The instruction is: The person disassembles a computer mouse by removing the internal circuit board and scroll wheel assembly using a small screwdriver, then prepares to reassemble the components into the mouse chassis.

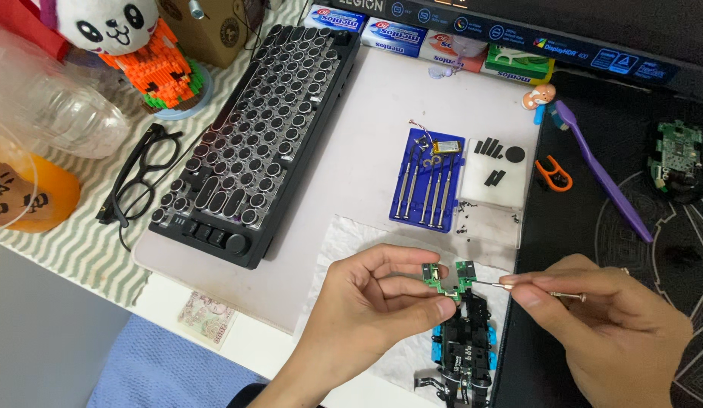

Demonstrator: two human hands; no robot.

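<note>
My left hand pinches a small green circuit board at the top of a black device frame with blue parts, which lies on a white tissue. My right hand holds a thin metal screwdriver, its tip touching the right side of the green board. Both hands are low in the view, near the desk's front edge.
A blue tray of small screwdrivers lies beyond the hands, with a white block carrying black pads. A black round-key keyboard and glasses are to the left. A purple tool, orange pick and another circuit board are on the dark mat.
</note>
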